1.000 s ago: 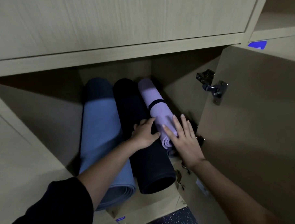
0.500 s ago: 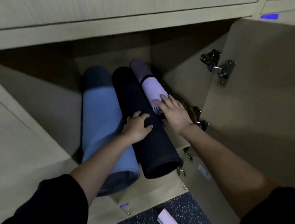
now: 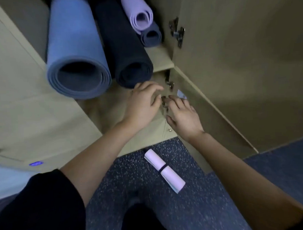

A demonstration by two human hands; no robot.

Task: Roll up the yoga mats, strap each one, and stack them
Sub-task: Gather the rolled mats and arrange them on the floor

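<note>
Withdrawn from the mats since half a second ago: both hands, then resting on the dark and lilac rolls inside the cupboard (image 3: 15, 86), now out in front of the shelf's (image 3: 159, 57) front edge. View tipped downward as well, with the floor (image 3: 132, 176) brought in.

At far left, black sleeve (image 3: 38, 206) over the left arm, and a small blue light (image 3: 36, 163) on the cupboard front. On the shelf's left side, light blue mat (image 3: 76, 48), rolled, open end past the front edge. Touching it on the right, dark navy mat (image 3: 125, 46), rolled likewise, end just over the edge. Below that end, left hand (image 3: 143, 104), fingers loosely bent and close together, nothing visibly held. On the shelf's right side, set further back, lilac mat (image 3: 139, 16) lying on a smaller slate-blue mat (image 3: 151, 36), both rolled. Down on the speckled floor, small lilac roll (image 3: 164, 170) bound at its middle by a black strap (image 3: 162, 168). Just right of the left hand, right hand (image 3: 183, 117), fingers slightly apart and relaxed, tips near a lower hinge (image 3: 170, 84); contact impossible to tell. Farther right, upper hinge (image 3: 177, 33) and the open door (image 3: 240, 58).
</note>
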